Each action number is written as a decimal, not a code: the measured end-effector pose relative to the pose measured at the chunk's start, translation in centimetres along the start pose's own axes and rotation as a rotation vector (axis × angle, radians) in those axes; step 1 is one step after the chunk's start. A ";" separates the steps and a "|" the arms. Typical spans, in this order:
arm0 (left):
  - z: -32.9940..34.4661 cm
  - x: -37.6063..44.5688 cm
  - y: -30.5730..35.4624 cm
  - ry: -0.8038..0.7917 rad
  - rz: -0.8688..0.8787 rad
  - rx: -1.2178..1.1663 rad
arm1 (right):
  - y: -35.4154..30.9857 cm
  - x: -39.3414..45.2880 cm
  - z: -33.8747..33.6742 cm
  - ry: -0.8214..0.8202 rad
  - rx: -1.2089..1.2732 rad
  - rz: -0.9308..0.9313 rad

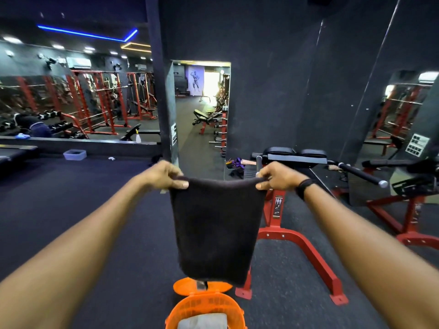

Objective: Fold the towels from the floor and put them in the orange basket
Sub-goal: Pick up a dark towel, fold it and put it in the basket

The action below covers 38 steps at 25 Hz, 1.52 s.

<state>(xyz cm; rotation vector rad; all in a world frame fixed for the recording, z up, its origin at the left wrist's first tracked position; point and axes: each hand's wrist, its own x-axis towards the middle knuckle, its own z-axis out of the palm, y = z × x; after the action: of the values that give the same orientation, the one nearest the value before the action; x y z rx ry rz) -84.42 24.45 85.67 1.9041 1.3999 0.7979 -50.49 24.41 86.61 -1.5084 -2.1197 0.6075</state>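
A dark gym fills the view: black walls, a dark rubber floor [71,210], wall mirrors at 10 o'clock reflecting red racks [99,100], and a doorway at 12 o'clock opening onto a lit hall with more machines. A red-framed machine [297,243] with black pads stands on the floor at 3 o'clock, its base legs reaching toward 5 o'clock. A pale plastic tub [74,154] sits on the floor at 10 o'clock by the mirror ledge, and a spray bottle [138,137] stands on that ledge.

Both arms stretch forward from the lower corners. The left hand [166,175] pinches the upper left corner of a dark towel [216,229] between thumb and curled fingers; the right hand [276,176], with a black band [305,186] on its wrist, pinches the upper right corner the same way. Each grip is closed on the cloth, and the top edge runs nearly taut between the 2 hands. The towel hangs flat in the air at the centre, its lower edge free.

Directly below, at 6 o'clock, the orange basket [209,305] stands on the floor, its lattice wall visible and its orange lid [183,287] swung open behind it. Something pale lies inside the basket; what it is cannot be told. The towel's bottom edge hangs just above the lid, apart from the basket.
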 end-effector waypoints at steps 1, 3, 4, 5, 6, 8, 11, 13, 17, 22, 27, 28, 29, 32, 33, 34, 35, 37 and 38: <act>-0.2 0.0 0.9 0.121 0.076 -0.274 | -0.7 0.1 -1.3 0.063 0.256 -0.019; -0.5 0.2 1.7 0.158 0.083 -0.611 | -1.5 0.3 -2.6 0.096 0.719 -0.015; 0.1 -0.3 1.8 0.085 0.010 -0.557 | -2.0 0.1 -1.7 0.018 0.770 -0.006; 0.9 -0.8 1.4 0.020 -0.084 -0.459 | -1.9 -0.2 -0.2 -0.037 0.718 0.008; 1.8 -1.0 0.7 -0.003 -0.152 -0.372 | -1.5 -0.2 1.6 -0.026 0.687 0.019; 2.4 -1.2 -0.1 0.094 -0.237 -0.450 | -1.1 -0.5 3.9 0.063 0.817 0.088; 2.3 -1.1 -1.2 0.232 -0.344 -0.581 | 0.2 -0.3 4.5 -0.039 0.900 0.185; 2.5 -1.5 -1.8 0.233 -0.398 -0.547 | 0.7 -0.4 5.0 -0.081 0.685 0.237; 2.8 -3.2 -2.1 0.050 -0.236 -0.621 | 0.5 -0.7 4.4 0.044 0.841 0.202; 2.6 -1.8 -2.3 0.409 -0.191 -0.523 | 0.1 0.0 4.3 0.237 0.703 0.155; 2.1 -1.3 -2.4 0.319 -0.075 -0.231 | 0.5 0.3 4.4 0.282 0.422 0.016; 1.9 -1.2 -2.4 0.336 -0.045 -0.154 | 0.6 0.3 4.4 0.332 0.318 0.007; 1.8 -1.3 -2.4 0.350 -0.018 -0.082 | 0.8 0.5 4.5 0.377 0.249 -0.004; 1.3 -1.4 -1.8 0.387 0.015 0.127 | 0.8 0.5 4.0 0.429 0.199 -0.037; 1.1 -1.6 -1.5 0.406 0.031 0.101 | 0.8 0.4 3.6 0.431 0.282 -0.060; 1.0 -1.9 -1.0 0.410 0.058 -0.012 | 0.3 -0.1 3.2 0.415 0.427 -0.084; 0.9 -2.2 -0.5 0.379 0.086 -0.155 | 0.0 -0.5 2.9 0.373 0.569 -0.101; 1.2 -2.5 -0.3 0.255 0.089 -0.287 | -0.6 -1.1 3.1 0.213 0.639 -0.075; 1.5 -2.6 -0.5 0.235 0.079 -0.279 | -0.7 -1.4 3.5 0.175 0.614 -0.061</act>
<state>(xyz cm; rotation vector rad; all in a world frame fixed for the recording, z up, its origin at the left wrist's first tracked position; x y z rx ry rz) -84.18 21.90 84.04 1.6993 1.2750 1.2205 -52.71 22.56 84.08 -1.0997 -1.6300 0.9561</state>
